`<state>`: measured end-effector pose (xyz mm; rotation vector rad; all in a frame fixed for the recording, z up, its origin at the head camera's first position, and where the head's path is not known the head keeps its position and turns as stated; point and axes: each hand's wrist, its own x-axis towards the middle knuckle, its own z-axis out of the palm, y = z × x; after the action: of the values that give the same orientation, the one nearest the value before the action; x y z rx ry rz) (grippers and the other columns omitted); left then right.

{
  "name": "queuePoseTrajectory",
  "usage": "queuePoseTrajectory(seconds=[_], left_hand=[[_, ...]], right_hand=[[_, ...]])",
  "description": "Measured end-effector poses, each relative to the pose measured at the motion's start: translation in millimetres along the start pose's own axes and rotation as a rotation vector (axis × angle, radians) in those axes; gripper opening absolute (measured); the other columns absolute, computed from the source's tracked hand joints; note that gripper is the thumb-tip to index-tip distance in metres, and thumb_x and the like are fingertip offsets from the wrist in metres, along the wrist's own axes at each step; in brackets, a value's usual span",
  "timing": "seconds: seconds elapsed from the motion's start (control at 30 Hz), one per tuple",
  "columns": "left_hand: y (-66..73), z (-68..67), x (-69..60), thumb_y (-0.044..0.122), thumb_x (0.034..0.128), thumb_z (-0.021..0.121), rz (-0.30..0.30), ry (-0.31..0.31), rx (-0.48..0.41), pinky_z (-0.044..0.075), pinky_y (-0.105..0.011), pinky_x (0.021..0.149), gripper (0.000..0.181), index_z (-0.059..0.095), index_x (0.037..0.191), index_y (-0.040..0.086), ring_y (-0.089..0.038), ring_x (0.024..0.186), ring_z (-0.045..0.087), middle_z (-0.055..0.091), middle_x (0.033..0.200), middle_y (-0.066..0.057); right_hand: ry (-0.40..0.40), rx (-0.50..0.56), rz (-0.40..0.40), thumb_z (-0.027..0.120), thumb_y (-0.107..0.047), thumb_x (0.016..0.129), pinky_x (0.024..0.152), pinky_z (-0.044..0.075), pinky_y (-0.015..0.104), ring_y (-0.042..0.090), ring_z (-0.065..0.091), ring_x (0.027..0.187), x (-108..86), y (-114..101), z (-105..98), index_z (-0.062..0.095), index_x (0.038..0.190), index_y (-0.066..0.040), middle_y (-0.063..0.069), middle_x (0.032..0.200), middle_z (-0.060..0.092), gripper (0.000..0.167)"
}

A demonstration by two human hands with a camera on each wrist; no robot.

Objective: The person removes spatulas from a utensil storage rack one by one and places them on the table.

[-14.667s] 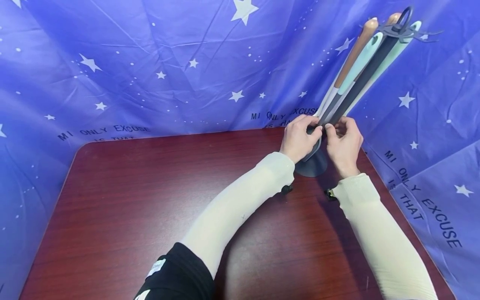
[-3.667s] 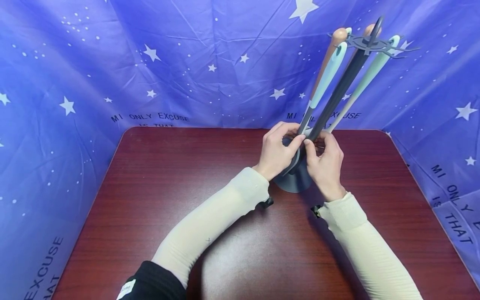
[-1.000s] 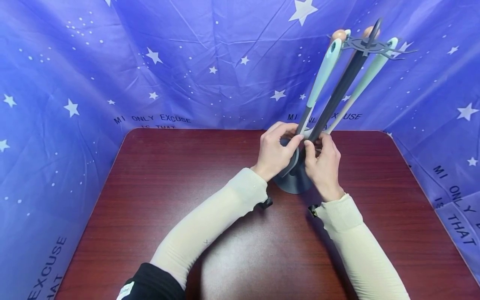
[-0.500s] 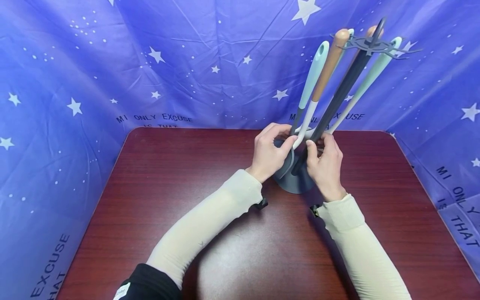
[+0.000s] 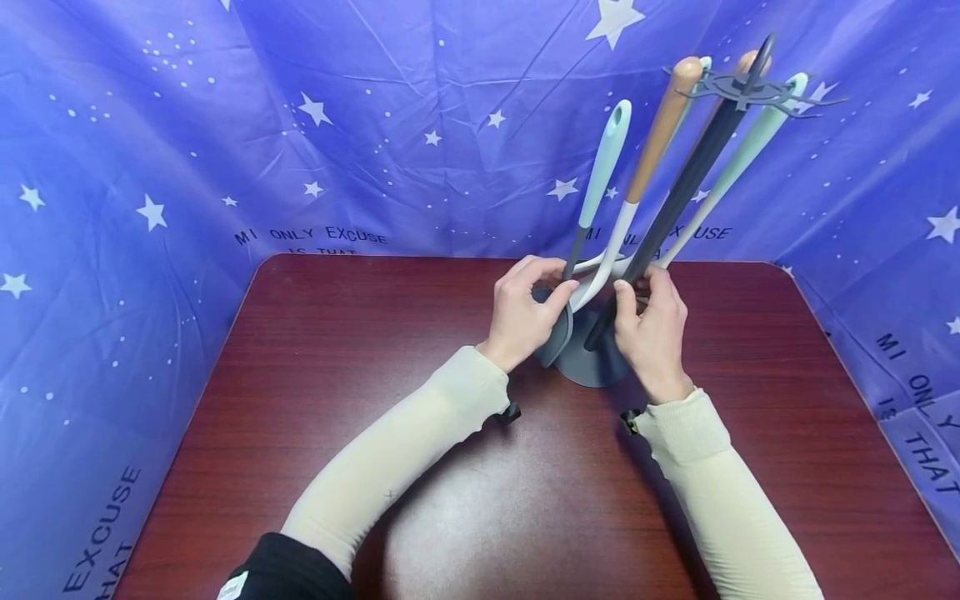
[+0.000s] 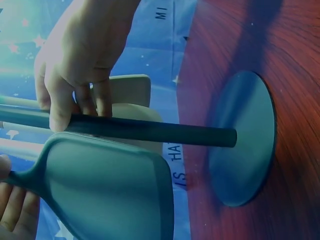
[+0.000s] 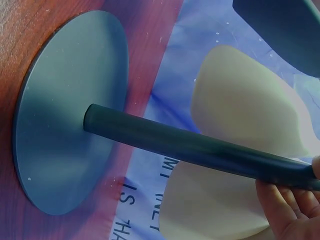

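Observation:
My left hand (image 5: 521, 312) pinches a spatula (image 5: 603, 162) low on its dark shaft, thumb in front. It has a mint handle with a hole at its end, which stands apart from the rack. Its broad dark grey head (image 6: 110, 185) fills the lower part of the left wrist view. My right hand (image 5: 654, 333) holds the pole of a dark utensil stand (image 5: 690, 175), low down, with thumb and fingers around it. The stand is upright on its round base (image 7: 70, 110). A wooden-handled utensil (image 5: 660, 133) with a white shaft hangs between the spatula and the pole.
Around the stand's hook ring (image 5: 738, 90) hang another mint-handled utensil (image 5: 753, 146) and a second wooden handle (image 5: 746, 62). Pale utensil heads (image 7: 245, 102) hang behind the pole. A starry blue curtain (image 5: 420, 150) borders the reddish-brown table (image 5: 322, 358) at the back and sides.
The mint-handled spatula has come away from the hook ring. My left hand has drawn it left and a little down, uncovering the wooden-handled utensil. My right hand stays on the pole.

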<state>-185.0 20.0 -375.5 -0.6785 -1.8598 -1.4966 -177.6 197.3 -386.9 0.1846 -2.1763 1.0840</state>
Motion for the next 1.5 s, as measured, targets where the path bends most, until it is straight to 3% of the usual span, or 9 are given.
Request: queuePoseTrajectory(seconds=[0.47,0.7,0.87,0.97,1.1,1.2,1.37,1.5], left_hand=[[-6.8,-27.7,-11.9,0.005,0.0821,0.075,-0.040,-0.027,0.002,0.053,-0.024,0.072,0.014,0.069,0.095,0.002,-0.013,0.077,0.064,0.066,0.083,-0.006],[-12.4,-42.1,-20.3,0.003,0.0799,0.076,-0.097,-0.027,0.017,0.055,-0.037,0.068,0.016,0.069,0.094,0.001,-0.015,0.076,0.064,0.066,0.082,-0.007],[-0.9,-52.7,-21.7,-0.008,0.0763,0.075,-0.092,-0.024,0.011,0.055,-0.045,0.066,0.017,0.067,0.091,-0.008,-0.027,0.072,0.065,0.065,0.080,-0.017],[12.2,-61.2,-20.7,-0.010,0.0764,0.073,-0.099,-0.034,0.031,0.055,-0.043,0.067,0.016,0.066,0.090,-0.009,-0.029,0.072,0.065,0.064,0.079,-0.019],[0.1,-66.2,-28.7,-0.001,0.0799,0.074,-0.126,-0.061,0.047,0.056,-0.034,0.071,0.015,0.068,0.093,-0.002,-0.019,0.076,0.065,0.066,0.082,-0.010],[-14.0,-68.1,-36.1,0.005,0.0815,0.075,-0.134,-0.071,0.041,0.056,-0.034,0.071,0.015,0.069,0.095,0.001,-0.015,0.077,0.065,0.066,0.083,-0.006],[-13.4,-77.3,-40.6,0.003,0.0797,0.076,-0.160,-0.059,0.064,0.056,-0.036,0.069,0.015,0.070,0.093,0.002,-0.017,0.076,0.065,0.066,0.082,-0.006],[-2.9,-87.1,-39.8,-0.006,0.0770,0.075,-0.172,-0.046,0.062,0.057,-0.043,0.067,0.016,0.068,0.092,-0.004,-0.026,0.073,0.066,0.065,0.080,-0.015]], right_hand=[[0.003,0.003,-0.001,0.061,-0.009,0.090,0.072,0.045,0.007,0.019,0.061,0.076,-0.2,2,0,0.057,0.103,0.007,0.017,0.087,0.062,0.021],[0.004,0.011,-0.005,0.061,-0.009,0.090,0.072,0.044,0.006,0.022,0.063,0.077,-0.1,2,0,0.057,0.104,0.007,0.018,0.087,0.062,0.021],[0.007,0.012,-0.006,0.061,-0.009,0.090,0.072,0.044,0.005,0.023,0.062,0.077,-0.2,2,0,0.057,0.104,0.007,0.019,0.087,0.062,0.022],[0.006,0.012,-0.005,0.061,-0.009,0.090,0.072,0.044,0.005,0.022,0.062,0.077,-0.1,2,0,0.057,0.104,0.007,0.019,0.087,0.062,0.022],[0.003,0.014,-0.001,0.061,-0.009,0.090,0.072,0.044,0.006,0.021,0.061,0.078,0.0,1,0,0.057,0.105,0.007,0.019,0.088,0.062,0.022],[0.002,0.014,-0.001,0.060,-0.009,0.090,0.073,0.044,0.005,0.022,0.062,0.078,0.0,1,0,0.057,0.105,0.007,0.019,0.088,0.062,0.021],[0.001,0.015,-0.004,0.061,-0.009,0.091,0.073,0.044,0.005,0.024,0.062,0.079,-0.2,1,0,0.057,0.104,0.007,0.019,0.089,0.062,0.021],[0.003,0.021,-0.011,0.061,-0.008,0.090,0.073,0.044,0.005,0.023,0.063,0.078,-0.3,1,0,0.058,0.105,0.007,0.018,0.088,0.062,0.021]])
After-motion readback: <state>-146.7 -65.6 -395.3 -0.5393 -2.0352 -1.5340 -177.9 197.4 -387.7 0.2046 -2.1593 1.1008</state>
